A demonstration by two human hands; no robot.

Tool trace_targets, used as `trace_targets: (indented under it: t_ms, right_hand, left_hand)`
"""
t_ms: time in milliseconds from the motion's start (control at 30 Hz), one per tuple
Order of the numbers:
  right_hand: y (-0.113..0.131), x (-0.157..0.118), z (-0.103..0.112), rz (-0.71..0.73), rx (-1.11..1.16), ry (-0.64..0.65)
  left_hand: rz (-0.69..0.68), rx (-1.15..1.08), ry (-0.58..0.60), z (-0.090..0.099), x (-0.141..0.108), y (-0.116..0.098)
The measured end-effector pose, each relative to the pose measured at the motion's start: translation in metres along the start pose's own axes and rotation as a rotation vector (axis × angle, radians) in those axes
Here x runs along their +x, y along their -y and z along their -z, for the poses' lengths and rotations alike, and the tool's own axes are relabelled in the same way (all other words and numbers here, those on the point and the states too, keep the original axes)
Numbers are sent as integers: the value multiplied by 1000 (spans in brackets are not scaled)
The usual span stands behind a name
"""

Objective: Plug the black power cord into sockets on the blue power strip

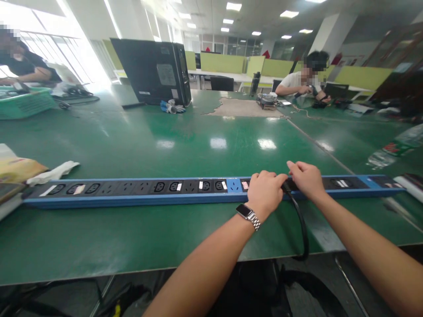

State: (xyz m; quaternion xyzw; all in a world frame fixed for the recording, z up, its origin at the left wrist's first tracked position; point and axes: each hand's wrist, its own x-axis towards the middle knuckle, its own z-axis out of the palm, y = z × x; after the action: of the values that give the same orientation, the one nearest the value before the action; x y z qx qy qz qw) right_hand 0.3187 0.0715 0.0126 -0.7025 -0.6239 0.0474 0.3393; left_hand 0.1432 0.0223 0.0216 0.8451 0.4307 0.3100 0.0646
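A long blue and black power strip [132, 200] with a row of sockets lies across the green table. Over its right half, my left hand [265, 190], with a watch on the wrist, has its fingers closed at a black plug and cable [301, 220]. Close beside it on the right, my right hand [306, 178] has bent fingers closed at the same black plug, which is mostly hidden between the hands. The cable runs down from the hands over the table's front edge.
Behind stand a black computer case [155, 72], gloves [172, 106] and a green basket [26, 103]. A plastic bottle [395, 147] lies right. Yellow packaging [21, 165] is left. Two people sit across the green table [148, 154].
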Motion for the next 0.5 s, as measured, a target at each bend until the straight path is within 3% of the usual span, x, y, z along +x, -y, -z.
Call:
trace_targets:
  t_ms: [67,167,200,267,333,433,500]
  right_hand:
    - [-4,-3,-5,14,-6,-45]
    - [-2,-7,-8,19,-21,-49]
    - [-1,-7,-8,16,-15,-50]
    - [0,-7,-7,5,-6,-52]
    - [1,-8,-7,3,-16,-54]
    - [1,-9,-7,21,-22,-64]
    - [2,-10,-7,32,-11,-70]
  left_hand:
    - [9,-142,-248,16,7,-1]
    - [150,-322,-748,63,4,14]
    - [191,-336,-795,79,-1,23]
    - [177,-313,-701,100,-18,44]
    - [169,-289,-477,103,-38,64]
    - [199,-159,-212,87,-62,82]
    - [195,-48,-128,76,-68,83]
